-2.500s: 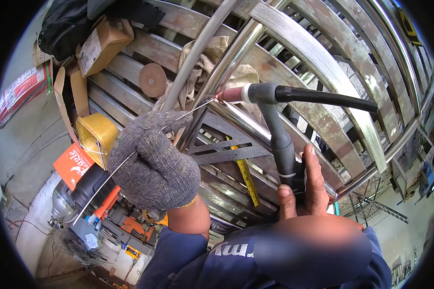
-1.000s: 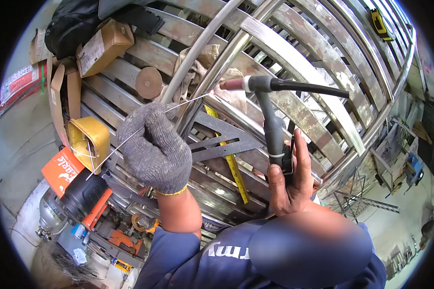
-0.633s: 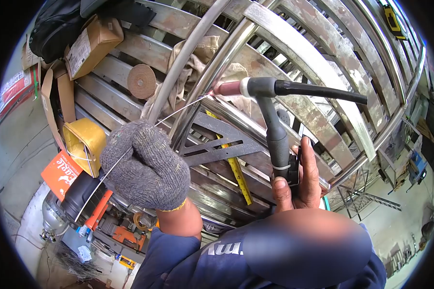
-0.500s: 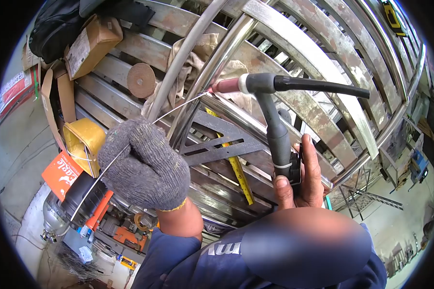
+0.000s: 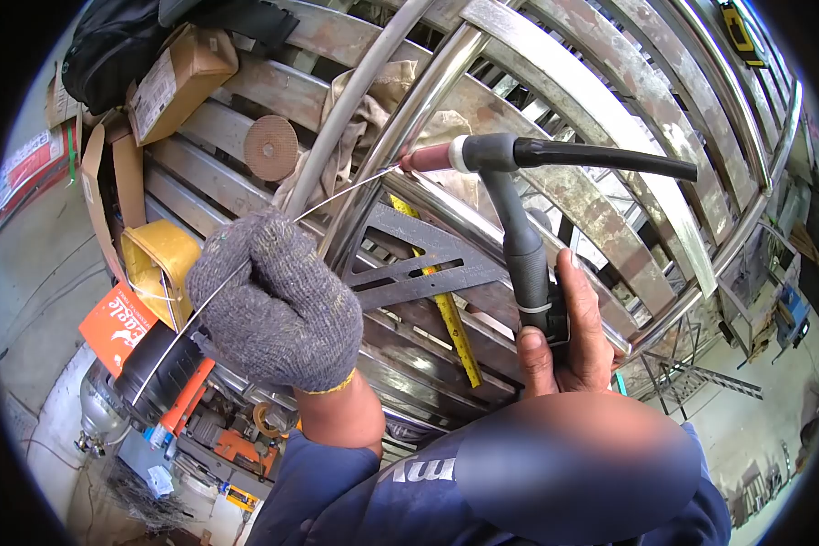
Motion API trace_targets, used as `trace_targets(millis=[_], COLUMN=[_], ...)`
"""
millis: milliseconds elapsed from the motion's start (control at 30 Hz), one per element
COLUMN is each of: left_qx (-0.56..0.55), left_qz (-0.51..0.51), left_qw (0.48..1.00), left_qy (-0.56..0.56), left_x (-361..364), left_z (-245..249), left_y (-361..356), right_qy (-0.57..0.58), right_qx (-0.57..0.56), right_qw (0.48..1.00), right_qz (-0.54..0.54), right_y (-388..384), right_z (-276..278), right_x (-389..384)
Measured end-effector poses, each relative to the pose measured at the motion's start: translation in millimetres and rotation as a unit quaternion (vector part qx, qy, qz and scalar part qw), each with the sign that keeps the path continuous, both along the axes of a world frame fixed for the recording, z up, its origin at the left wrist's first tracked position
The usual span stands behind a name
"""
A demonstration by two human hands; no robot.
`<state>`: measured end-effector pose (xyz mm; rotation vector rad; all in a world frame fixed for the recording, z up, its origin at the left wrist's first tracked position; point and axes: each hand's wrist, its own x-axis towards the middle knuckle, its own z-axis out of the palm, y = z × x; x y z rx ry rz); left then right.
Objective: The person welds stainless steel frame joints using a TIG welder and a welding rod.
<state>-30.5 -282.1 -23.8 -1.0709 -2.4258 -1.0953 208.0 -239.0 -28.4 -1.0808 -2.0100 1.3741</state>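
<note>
My left hand [image 5: 278, 305], in a grey knit glove, is closed around a thin filler rod [image 5: 346, 191]. The rod slants up to the right, and its end meets the joint of the polished steel tubes [image 5: 419, 100] near the torch tip. Bare fingers of my right hand [image 5: 569, 332] grip the handle of a TIG torch [image 5: 523, 241], thumb on one side. Its pink ceramic cup [image 5: 429, 157] points left at that joint, very close to the metal. Below the joint lie a grey triangular square [image 5: 428, 264] and a yellow tape measure blade [image 5: 455, 341].
Metal slats [image 5: 601, 182] form the work surface. A round abrasive disc [image 5: 271, 147], a crumpled cloth [image 5: 387, 86] and a cardboard box [image 5: 177, 86] rest on it. Left are a yellow container [image 5: 159, 259] and an orange box [image 5: 118, 326]. A curved grey tube [image 5: 350, 96] crosses beside the joint.
My left hand and the rod have shifted slightly to the right. The torch and my right hand stay almost in place, with the cup still at the joint.
</note>
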Motion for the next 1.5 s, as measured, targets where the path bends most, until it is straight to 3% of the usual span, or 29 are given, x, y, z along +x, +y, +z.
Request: trace_targets(millis=[67,167,233,400,467,567,600,700,767,900,1200,1333,1467,1500], left_qx=[-0.044,-0.037,0.003,-0.082,-0.083,0.011,-0.046,-0.080,0.002,-0.049,-0.028,-0.033,-0.038,-0.030], left_qz=[-0.005,-0.021,-0.018,-0.045,-0.034,-0.018,-0.030,-0.051,-0.043,-0.028,-0.024,-0.021,-0.036,-0.031], left_qw=[0.999,0.999,0.998,0.994,0.995,0.999,0.998,0.995,0.997,0.998,0.996,0.999,0.994,0.996], left_qy=[-0.005,-0.006,0.052,0.064,0.039,0.030,0.010,0.010,0.068,0.000,0.084,0.002,0.099,0.079], left_x=[-6.2,-12.7,-5.8,-11.1,-6.4,-4.3,-8.8,-17.0,-10.9,-7.2,-13.4,-14.9,-16.5,-15.7], left_z=[0.9,-4.0,-6.6,-0.3,2.8,-4.8,-0.6,0.8,-9.3,0.0,-6.2,-4.4,-6.3,-6.8], left_y=[-7.2,-13.7,-5.7,-17.8,-13.8,-2.8,-9.0,-17.4,-8.0,-15.9,-6.1,-9.1,-7.2,-8.4], right_qy=[-0.011,-0.005,0.013,0.012,0.000,-0.002,-0.007,-0.009,0.002,0.015,0.004,-0.006,0.029,0.034], right_qx=[-0.021,-0.021,-0.009,0.004,-0.004,-0.029,-0.032,-0.031,-0.008,0.007,0.011,0.000,-0.048,-0.046], right_qw=[1.000,1.000,0.999,0.999,0.999,1.000,0.999,0.999,1.000,0.999,1.000,1.000,0.997,0.997], right_qz=[0.007,-0.007,-0.047,-0.043,-0.041,-0.002,0.006,-0.003,-0.029,-0.039,-0.001,0.015,-0.055,-0.061], right_y=[0.1,-1.2,-9.8,-10.0,-10.0,-1.7,-0.3,-2.7,-9.8,-11.9,-1.5,1.6,-14.6,-15.4], right_z=[2.0,1.2,-4.5,-6.4,-4.1,2.2,2.4,3.0,-3.5,-7.5,-1.7,0.5,-6.9,-7.7], right_x=[1.3,1.1,-0.5,-1.0,-0.3,0.6,1.1,1.8,2.0,2.1,-1.7,-0.9,2.4,2.4])
